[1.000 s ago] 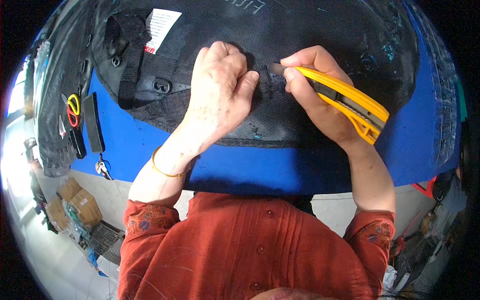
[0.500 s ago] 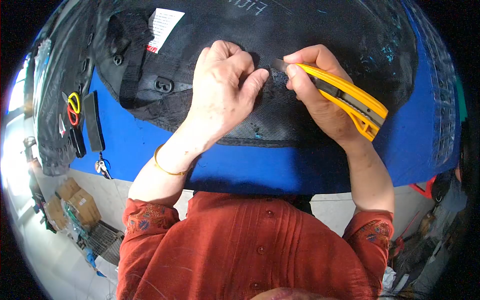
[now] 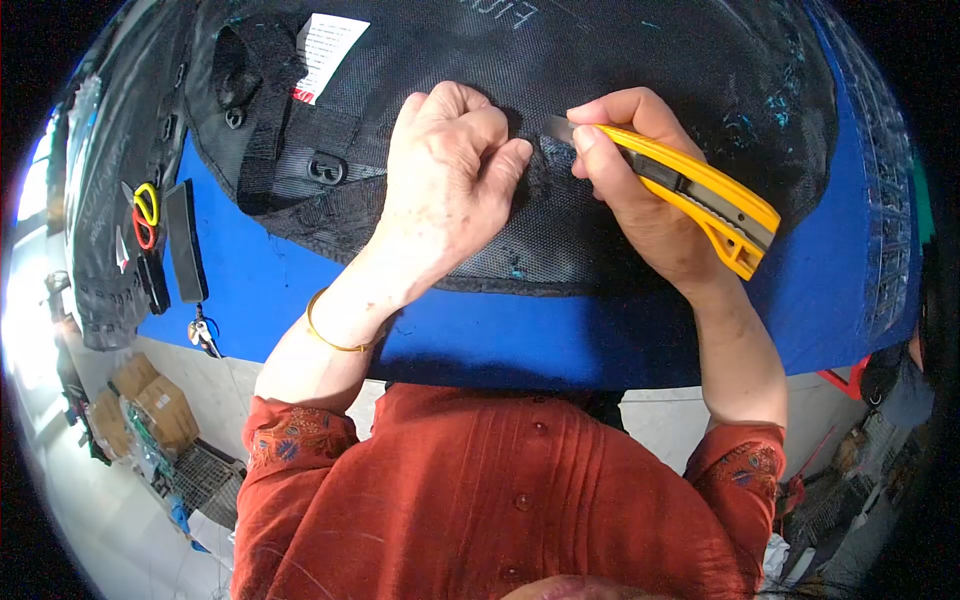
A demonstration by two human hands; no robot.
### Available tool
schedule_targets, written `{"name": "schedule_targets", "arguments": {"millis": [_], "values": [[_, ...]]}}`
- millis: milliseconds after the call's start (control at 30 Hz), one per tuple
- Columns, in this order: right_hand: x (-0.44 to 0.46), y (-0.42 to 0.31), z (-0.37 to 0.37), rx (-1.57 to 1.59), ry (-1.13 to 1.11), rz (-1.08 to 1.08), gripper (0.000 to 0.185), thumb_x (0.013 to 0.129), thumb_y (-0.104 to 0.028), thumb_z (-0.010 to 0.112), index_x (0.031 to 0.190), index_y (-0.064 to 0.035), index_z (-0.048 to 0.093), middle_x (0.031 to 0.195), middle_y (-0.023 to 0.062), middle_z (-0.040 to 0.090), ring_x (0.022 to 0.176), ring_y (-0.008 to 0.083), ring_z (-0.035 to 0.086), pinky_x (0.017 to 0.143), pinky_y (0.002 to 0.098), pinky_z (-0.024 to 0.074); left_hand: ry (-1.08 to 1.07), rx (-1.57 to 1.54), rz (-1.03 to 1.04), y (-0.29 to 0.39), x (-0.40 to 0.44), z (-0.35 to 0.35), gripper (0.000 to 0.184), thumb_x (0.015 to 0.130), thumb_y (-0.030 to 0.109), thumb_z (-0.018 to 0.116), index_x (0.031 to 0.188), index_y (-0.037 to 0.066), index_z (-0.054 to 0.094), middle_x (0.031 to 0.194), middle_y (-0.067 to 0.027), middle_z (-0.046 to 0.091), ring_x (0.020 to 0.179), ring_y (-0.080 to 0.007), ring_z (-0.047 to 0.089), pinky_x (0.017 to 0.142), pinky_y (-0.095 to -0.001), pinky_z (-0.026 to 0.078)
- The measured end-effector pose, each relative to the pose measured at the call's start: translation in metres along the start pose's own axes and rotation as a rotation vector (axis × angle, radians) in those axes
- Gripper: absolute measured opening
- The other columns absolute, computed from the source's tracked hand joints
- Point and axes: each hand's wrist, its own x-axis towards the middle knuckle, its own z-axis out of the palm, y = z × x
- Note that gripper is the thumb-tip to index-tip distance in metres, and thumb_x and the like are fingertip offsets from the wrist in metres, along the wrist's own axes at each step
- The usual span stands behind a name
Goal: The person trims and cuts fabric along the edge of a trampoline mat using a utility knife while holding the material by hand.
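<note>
My left hand [image 3: 445, 185] rests curled on the black mesh fabric [image 3: 590, 240], its fingertips tucked out of sight against the cloth. What those fingers grip, if anything, is hidden. A yellow utility knife [image 3: 700, 195] is held in my right hand [image 3: 640, 185], with thumb and forefinger pinched near its front. Its blade points left, toward my left thumb, and lies close over the mesh. Left of my left hand, a black strap with a plastic buckle [image 3: 326, 170] and a white printed label [image 3: 328, 52] lie on the fabric.
Scissors with yellow and red handles [image 3: 146, 215], a dark flat bar [image 3: 186, 240] and a small metal tool [image 3: 204, 332] lie at the left of the blue table [image 3: 520, 340]. Cardboard boxes [image 3: 160, 405] stand on the floor at lower left.
My left hand's thumb has moved slightly right from its place a second ago. The knife's blade has shifted a little right and up, away from the thumb.
</note>
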Motion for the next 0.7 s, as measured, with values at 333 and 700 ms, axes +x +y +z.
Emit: {"name": "schedule_targets", "arguments": {"millis": [333,700], "values": [[0.0023,0.0049,-0.0048,-0.122,-0.022,-0.107,0.016,0.091,-0.022,0.065,0.098,-0.0078,0.062,0.092,0.0065,0.068,0.086,0.0174,0.068,0.077,0.0295,0.0528,0.0,0.012,-0.001,-0.0003,-0.0003,0.0,0.013,0.076,0.009,0.075,0.073,0.004,0.064,0.089,-0.0121,0.061,0.083,-0.0302,0.055,0.077,-0.0403,0.045],[0.0026,-0.0013,-0.0015,0.03,0.004,-0.021,0.015,0.093,-0.018,0.065,0.097,-0.0052,0.06,0.086,0.0025,0.063,0.08,0.0091,0.06,0.074,0.0264,0.0504,-0.003,0.0,-0.006,0.0009,-0.0005,-0.0004,0.011,0.077,0.01,0.075,0.076,0.003,0.066,0.091,-0.0121,0.061,0.085,-0.03,0.055,0.08,-0.04,0.046]]}}
